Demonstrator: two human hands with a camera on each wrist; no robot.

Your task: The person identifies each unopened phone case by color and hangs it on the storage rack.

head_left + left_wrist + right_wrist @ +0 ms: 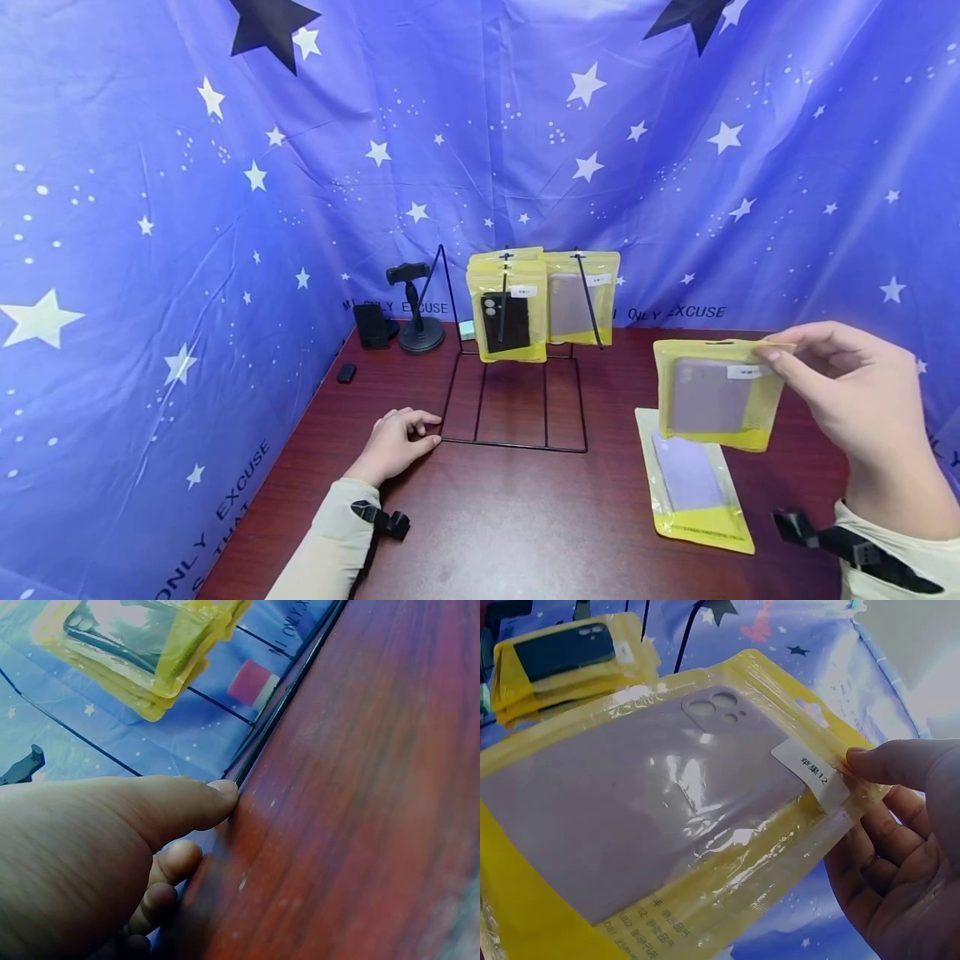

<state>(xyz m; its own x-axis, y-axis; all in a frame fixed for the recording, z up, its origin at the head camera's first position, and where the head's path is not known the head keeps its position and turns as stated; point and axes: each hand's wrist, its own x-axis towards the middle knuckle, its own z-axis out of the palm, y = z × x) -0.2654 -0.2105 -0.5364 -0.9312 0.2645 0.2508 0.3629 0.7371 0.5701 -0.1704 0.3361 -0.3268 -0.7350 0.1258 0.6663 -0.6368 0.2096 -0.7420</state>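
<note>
My right hand pinches the top corner of a yellow-edged clear bag holding a purple-grey phone case. The right wrist view shows the case's camera cutouts and a white label on the bag. Below it, another bagged lilac phone case lies on the table. My left hand pinches the front left corner of a black wire display rack, thumb on the wire. On the rack's prongs hang bagged cases: a black phone case in front on the left, a greyish one on the right.
Behind the rack's left side stand a black phone stand and a dark upright block. A small black object lies near the table's left edge. Blue star-printed cloth encloses the reddish-brown table.
</note>
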